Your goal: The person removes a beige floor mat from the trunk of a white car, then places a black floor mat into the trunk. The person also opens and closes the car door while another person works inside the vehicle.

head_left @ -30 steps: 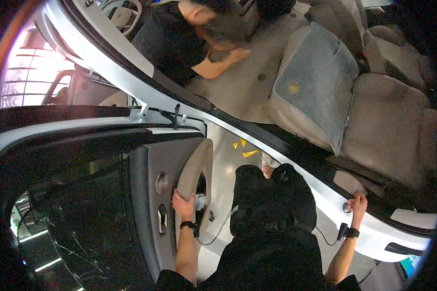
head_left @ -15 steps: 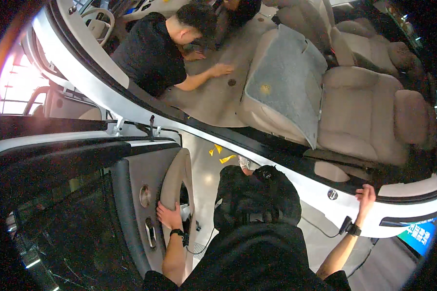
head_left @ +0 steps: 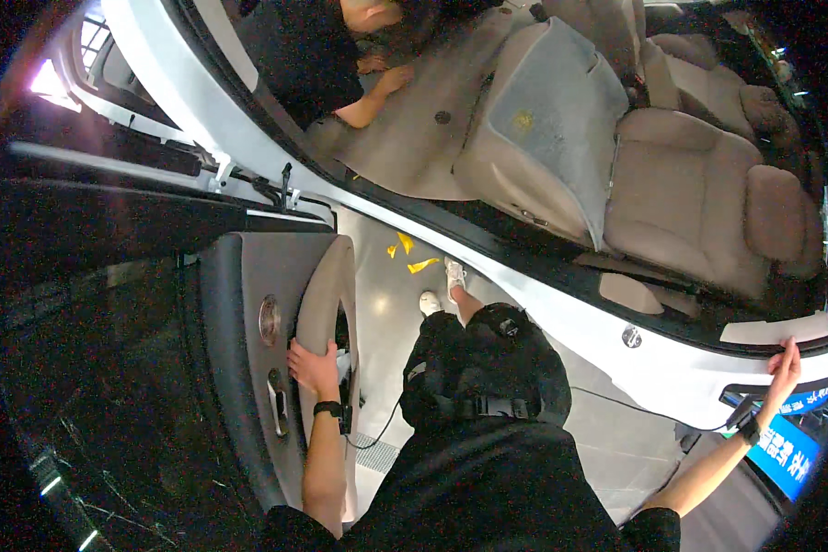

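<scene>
My left hand (head_left: 315, 368) is wrapped over the beige armrest (head_left: 316, 308) of a swung-out car door (head_left: 253, 304), thumb on its inner side. A dark band is around that wrist. Far to the right, my right hand (head_left: 784, 370) rests with fingers stretched against the white door frame (head_left: 580, 354) of the car body, near its rear end; no loose thing shows in it. A dark band with a cable is on this wrist too. Through the doorway, a grey cloth (head_left: 561, 120) covers a folded beige seat (head_left: 515, 175), beside another beige seat (head_left: 681, 202).
A co-worker (head_left: 294, 60) in black leans over the cabin floor (head_left: 414, 133), a hand (head_left: 394, 81) on it. Yellow scraps (head_left: 420, 266) lie on the ground between door and body. A cable (head_left: 607, 396) trails across my front. A blue panel (head_left: 787, 455) stands lower right.
My right hand has slid rightward along the door frame. The left hand stays on the armrest. The view has shifted, and the co-worker sits higher in it. Both my shoes now show.
</scene>
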### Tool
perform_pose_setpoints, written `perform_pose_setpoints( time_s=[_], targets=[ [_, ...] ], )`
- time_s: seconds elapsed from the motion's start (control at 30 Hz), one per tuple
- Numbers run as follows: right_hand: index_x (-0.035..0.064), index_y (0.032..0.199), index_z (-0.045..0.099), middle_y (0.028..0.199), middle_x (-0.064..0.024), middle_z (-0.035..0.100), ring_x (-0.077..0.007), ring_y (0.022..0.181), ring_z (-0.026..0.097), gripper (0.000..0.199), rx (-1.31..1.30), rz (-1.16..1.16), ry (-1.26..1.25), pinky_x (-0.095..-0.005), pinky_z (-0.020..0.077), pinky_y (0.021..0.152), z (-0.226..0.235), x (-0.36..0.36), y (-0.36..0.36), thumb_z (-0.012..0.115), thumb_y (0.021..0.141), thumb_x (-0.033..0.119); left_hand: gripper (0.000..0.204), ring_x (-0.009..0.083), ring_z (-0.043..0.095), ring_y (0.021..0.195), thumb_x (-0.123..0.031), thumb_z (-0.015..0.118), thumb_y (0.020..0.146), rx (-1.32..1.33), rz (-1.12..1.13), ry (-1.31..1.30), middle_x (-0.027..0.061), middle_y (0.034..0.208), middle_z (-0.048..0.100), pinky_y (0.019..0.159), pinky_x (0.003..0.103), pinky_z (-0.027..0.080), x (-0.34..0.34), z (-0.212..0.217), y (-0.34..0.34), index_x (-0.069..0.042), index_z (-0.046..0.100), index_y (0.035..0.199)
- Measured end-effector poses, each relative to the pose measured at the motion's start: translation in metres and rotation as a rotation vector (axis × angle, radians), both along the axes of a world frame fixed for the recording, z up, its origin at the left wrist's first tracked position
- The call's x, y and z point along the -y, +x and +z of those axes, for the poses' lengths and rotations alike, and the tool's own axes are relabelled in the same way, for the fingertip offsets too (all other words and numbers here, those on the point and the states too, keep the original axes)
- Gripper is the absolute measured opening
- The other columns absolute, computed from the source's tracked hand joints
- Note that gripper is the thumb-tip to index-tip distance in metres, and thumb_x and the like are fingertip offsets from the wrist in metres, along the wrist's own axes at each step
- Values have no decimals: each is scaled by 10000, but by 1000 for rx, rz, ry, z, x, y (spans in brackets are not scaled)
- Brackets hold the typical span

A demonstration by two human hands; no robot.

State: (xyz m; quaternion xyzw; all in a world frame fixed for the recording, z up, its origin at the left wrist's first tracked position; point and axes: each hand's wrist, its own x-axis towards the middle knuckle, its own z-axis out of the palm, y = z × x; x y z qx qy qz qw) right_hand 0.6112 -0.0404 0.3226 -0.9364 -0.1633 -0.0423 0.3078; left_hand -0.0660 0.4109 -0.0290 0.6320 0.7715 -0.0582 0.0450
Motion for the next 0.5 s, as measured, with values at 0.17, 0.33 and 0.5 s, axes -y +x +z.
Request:
perform_pose_setpoints(
  time_s=[0.17, 0.33, 0.5],
  targets=[
    [61, 875, 591, 542, 34, 432, -45, 483, 372, 308, 0, 49, -14, -207, 274, 453, -1, -1, 5, 457, 961, 325, 786, 382, 449, 1129, -466, 678, 680, -44, -36, -4, 237, 1251, 444, 944, 462, 370, -5, 4, 2, 11, 382, 1231],
    [42, 933, 623, 556, 31, 456, -27, 489, 378, 338, 121, 15, 92, -187, 259, 455, -3, -17, -12, 478, 951, 346, 771, 372, 475, 1070, -467, 677, 681, 0, -48, 6, 222, 1184, 473, 912, 464, 385, -4, 3, -1, 28, 398, 1203],
    [-36, 1078, 610, 1000, -160, 647, -261, 873, 603, 457, 948, -258, -71, -355, 460, 809, 29, -10, 0, 554, 894, 377, 747, 374, 481, 1050, -466, 671, 685, -2, -143, 85, 227, 1128, 485, 894, 448, 393, -5, 6, 1, 33, 407, 1174]
  ],
)
